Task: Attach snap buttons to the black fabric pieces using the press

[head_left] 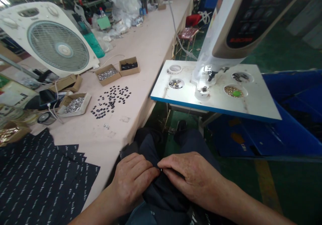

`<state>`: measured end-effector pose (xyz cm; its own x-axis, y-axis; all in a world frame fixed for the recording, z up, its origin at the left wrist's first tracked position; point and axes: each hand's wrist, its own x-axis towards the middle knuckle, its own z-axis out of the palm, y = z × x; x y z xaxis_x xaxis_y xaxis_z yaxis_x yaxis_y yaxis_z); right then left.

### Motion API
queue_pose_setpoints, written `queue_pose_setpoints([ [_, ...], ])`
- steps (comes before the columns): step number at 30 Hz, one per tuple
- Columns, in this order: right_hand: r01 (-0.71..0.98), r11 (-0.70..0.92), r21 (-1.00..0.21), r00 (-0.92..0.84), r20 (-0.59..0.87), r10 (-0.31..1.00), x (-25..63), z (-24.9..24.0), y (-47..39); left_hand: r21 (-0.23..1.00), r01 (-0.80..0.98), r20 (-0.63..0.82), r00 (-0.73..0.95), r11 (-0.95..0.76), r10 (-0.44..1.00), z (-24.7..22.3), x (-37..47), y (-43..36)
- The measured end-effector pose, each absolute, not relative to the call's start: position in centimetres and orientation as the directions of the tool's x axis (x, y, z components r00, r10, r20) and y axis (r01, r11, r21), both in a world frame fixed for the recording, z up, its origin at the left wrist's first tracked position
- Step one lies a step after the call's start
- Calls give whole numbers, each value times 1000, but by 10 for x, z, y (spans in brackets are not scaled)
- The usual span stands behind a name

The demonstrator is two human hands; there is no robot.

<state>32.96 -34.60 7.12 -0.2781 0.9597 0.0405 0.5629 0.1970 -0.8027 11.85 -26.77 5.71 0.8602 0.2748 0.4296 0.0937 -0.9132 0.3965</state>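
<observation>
Over my lap, my left hand is closed on a piece of dark fabric, its fingers curled round the edge. My right hand meets it there, thumb and forefinger pinched together. Between the two hands' fingertips shows a tiny shiny piece, too small to name. Ahead and to the right stands a snap-fastening machine with a lit head over a white, blue-edged table. Neither hand touches the machine.
Left on the long table lie scattered black snap parts, cardboard boxes of metal parts and dark printed fabric pieces. A white box fan stands behind them. Blue bins sit under the machine table.
</observation>
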Motion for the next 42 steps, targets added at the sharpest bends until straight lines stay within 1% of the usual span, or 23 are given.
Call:
queue_pose_setpoints([
  [2, 556, 185, -810, -295, 16, 955, 333, 74, -345, 434, 118, 411, 856, -893, 313, 56, 121, -267],
  [5, 519, 138, -843, -302, -30, 953, 340, 82, -341, 512, 188, 316, 866, -838, 387, 55, 123, -266],
  [7, 465, 94, -881, -316, -66, 947, 346, 88, -339, 557, 226, 248, 873, -800, 419, 55, 125, -266],
  [10, 332, 7, -943, -342, -113, 933, 353, 93, -337, 607, 252, 197, 871, -753, 451, 58, 129, -266],
  [13, 272, -50, -961, -355, -148, 923, 355, 94, -336, 654, 291, 140, 861, -699, 490, 59, 133, -265],
  [17, 366, -19, -930, -357, -160, 920, 351, 92, -336, 701, 379, 18, 838, -605, 546, 55, 135, -265],
  [20, 460, -6, -888, -306, -165, 938, 343, 83, -336, 718, 441, -56, 808, -539, 587, 54, 136, -264],
  [24, 474, -56, -879, -234, -187, 954, 335, 68, -333, 768, 529, -225, 750, -360, 623, 55, 138, -262],
  [27, 408, -134, -903, -205, -234, 950, 334, 61, -330, 804, 571, -376, 705, -167, 601, 54, 138, -260],
  [30, 308, -211, -928, -223, -286, 932, 335, 57, -328, 829, 558, -488, 699, 27, 523, 50, 136, -258],
  [36, 81, -348, -934, -281, -356, 891, 337, 47, -327, 834, 476, -551, 734, 278, 396, 47, 134, -257],
  [39, -19, -404, -914, -292, -382, 877, 337, 41, -326, 809, 444, -575, 732, 385, 366, 47, 133, -259],
  [42, -71, -432, -899, -296, -394, 870, 336, 37, -326, 778, 424, -602, 714, 463, 357, 46, 133, -262],
])
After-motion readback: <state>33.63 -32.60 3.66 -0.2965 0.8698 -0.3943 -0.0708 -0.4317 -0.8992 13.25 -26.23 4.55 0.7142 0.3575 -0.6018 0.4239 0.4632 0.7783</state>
